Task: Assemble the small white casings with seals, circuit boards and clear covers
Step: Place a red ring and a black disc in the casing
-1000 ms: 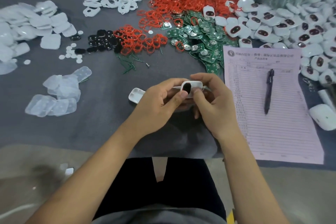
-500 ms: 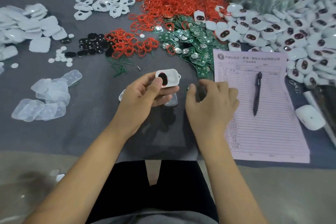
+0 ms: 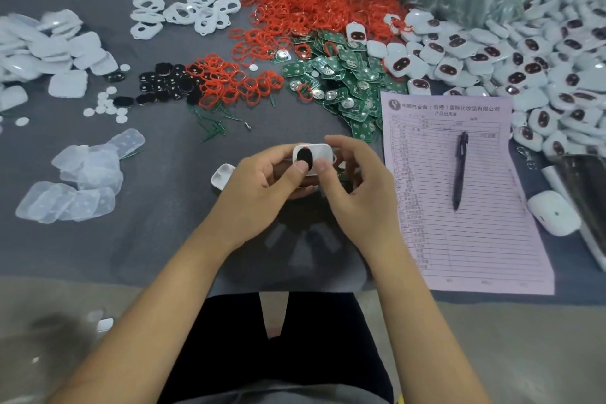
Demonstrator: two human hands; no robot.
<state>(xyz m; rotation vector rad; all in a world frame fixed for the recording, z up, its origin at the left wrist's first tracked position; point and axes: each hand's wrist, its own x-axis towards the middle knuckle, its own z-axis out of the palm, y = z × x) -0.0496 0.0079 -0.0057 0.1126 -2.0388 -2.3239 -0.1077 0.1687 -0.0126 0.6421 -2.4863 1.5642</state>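
Both hands are meeting at the centre of the frame over the grey table point(image 3: 157, 239), forearms rising from the bottom edge. The left hand point(image 3: 259, 187) is curling its fingers round a small white casing point(image 3: 316, 156) with a dark oval window, its thumb lying on the casing's near edge. The right hand point(image 3: 354, 184) is closing in from the right — thumb tip pressing the same near edge, forefinger arching over the top, so the two hands are clamping the one casing between them. What the right palm may be hiding beneath it cannot be told.

Just left of the left hand a second white shell point(image 3: 222, 175) is lying on the table. At the left of the frame clear covers point(image 3: 82, 187) are sitting in a loose heap. Across the upper centre red seals point(image 3: 305, 6) are spreading in a large pile, with green circuit boards point(image 3: 344, 85) below them and black oval pieces point(image 3: 164, 82) to their left. Finished casings point(image 3: 524, 62) are crowding the upper right. To the right of the hands a pink form point(image 3: 475, 239) is lying flat — a pen point(image 3: 459, 170) resting on it — and a white case point(image 3: 554, 213) is sitting just beyond its right edge.
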